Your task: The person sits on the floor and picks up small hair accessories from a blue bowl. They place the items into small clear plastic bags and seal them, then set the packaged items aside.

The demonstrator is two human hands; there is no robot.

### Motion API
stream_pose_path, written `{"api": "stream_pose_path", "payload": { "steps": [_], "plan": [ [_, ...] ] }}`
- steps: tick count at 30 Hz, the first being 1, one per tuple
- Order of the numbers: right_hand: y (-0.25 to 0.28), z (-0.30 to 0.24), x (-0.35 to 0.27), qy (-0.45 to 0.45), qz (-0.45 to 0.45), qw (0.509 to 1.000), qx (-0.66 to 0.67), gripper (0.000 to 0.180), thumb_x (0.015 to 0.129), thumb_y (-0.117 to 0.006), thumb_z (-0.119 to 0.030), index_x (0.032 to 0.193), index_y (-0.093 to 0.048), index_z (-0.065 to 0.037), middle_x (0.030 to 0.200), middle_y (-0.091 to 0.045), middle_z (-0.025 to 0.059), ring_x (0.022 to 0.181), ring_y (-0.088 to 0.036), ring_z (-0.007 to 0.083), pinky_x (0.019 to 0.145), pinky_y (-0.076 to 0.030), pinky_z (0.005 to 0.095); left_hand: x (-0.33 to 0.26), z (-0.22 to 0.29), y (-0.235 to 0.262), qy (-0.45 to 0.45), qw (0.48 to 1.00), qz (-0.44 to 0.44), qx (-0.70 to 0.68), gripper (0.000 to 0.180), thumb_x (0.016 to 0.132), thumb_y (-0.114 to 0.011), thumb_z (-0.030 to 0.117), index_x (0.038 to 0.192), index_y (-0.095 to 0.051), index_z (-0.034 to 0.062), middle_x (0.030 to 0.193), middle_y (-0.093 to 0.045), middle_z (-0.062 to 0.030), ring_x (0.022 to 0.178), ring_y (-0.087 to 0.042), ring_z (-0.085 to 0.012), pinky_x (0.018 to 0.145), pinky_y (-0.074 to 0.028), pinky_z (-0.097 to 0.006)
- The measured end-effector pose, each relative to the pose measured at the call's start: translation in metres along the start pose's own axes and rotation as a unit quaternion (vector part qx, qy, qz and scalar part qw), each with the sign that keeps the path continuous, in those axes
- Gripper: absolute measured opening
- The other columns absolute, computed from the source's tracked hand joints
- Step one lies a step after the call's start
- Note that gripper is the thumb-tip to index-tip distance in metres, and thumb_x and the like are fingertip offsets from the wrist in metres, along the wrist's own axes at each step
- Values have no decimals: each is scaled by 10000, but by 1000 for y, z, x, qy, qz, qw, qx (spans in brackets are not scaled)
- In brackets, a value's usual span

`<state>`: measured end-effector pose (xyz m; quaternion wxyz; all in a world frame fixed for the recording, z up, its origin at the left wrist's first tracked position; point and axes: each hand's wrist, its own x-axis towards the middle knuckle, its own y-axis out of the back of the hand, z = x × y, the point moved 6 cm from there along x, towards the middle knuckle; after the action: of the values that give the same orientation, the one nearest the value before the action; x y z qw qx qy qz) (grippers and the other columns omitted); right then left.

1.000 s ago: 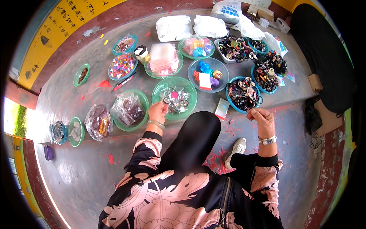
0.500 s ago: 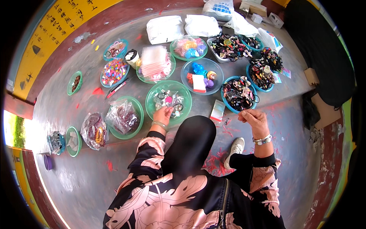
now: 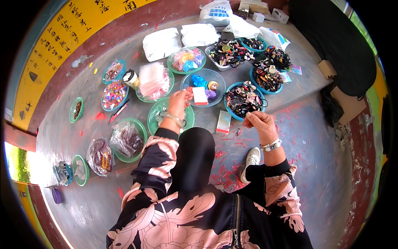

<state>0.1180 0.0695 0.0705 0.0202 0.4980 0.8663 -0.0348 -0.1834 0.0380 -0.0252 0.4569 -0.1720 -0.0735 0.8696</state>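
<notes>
My left hand (image 3: pixel 179 103), fingers curled together, is over a green bowl (image 3: pixel 156 113) and hides much of its contents. Its fingertips are beside a white packet with a red edge (image 3: pixel 200 96), which lies in a clear bluish bowl (image 3: pixel 216 101) with blue and purple pieces; whether they touch it I cannot tell. My right hand (image 3: pixel 261 124) is pinched at the near right side of a blue bowl (image 3: pixel 237 118) heaped with dark hair ties (image 3: pixel 243 99). Anything between the fingers of either hand is too small to make out.
A pale box with a red edge (image 3: pixel 223 121) lies at the platform's edge. Further off are pink plastic bags (image 3: pixel 153 81), a lidded cup (image 3: pixel 130 77), colourful beads (image 3: pixel 114 94) and white bags (image 3: pixel 162 43). Red scraps (image 3: pixel 219 155) litter the floor near my shoe (image 3: pixel 252 159).
My left hand has moved up and away from me, from the green bowl's near rim towards the bowl with the packet. My right hand stays pinched by the hair ties. The view has shifted slightly.
</notes>
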Motion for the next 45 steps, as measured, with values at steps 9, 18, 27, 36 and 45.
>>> {"api": "stream_pose_path", "payload": {
  "steps": [9, 18, 27, 36, 45],
  "plan": [
    [2, -3, 0, 1, -18, 1000, -16, 241, 845, -581, -202, 729, -632, 4, 661, -612, 31, 603, -546, 83, 562, -435, 218, 85, -94, 10, 163, 952, 69, 251, 226, 799, -501, 74, 974, -537, -65, 786, -601, -153, 504, -598, -192, 373, -432, -270],
    [2, -1, 1, -32, -35, 999, 14, 196, 839, -591, -171, 791, -631, 14, 710, -626, 44, 667, -597, 107, 615, -481, 227, 111, -119, 0, 193, 940, 84, 267, 218, 789, -460, 49, 934, -599, -33, 788, -632, -158, 529, -626, -249, 410, -453, -336],
    [1, 9, 4, -66, -23, 997, -17, 191, 839, -583, -157, 778, -629, 19, 709, -625, 49, 661, -592, 108, 611, -480, 229, 118, -135, 2, 267, 923, 4, 278, 108, 758, -615, 80, 847, -563, 45, 644, -544, -20, 427, -450, -103, 391, -345, -223],
    [16, 14, 13, -43, 63, 997, -31, 228, 803, -631, -226, 861, -629, -6, 745, -623, 35, 697, -585, 100, 602, -445, 222, 15, -26, -73, 176, 963, -203, -22, 130, 789, -574, 21, 912, -557, 58, 652, -497, 51, 430, -375, -14, 379, -290, -144],
    [43, 5, 6, -13, 170, 978, 119, 254, 772, -669, -237, 905, -612, -27, 755, -593, -15, 630, -511, 63, 552, -394, 201, -114, 14, -165, 113, 943, -312, 8, 189, 772, -591, 32, 957, -571, 2, 696, -540, 29, 434, -366, -20, 406, -298, -146]
  ]
}}
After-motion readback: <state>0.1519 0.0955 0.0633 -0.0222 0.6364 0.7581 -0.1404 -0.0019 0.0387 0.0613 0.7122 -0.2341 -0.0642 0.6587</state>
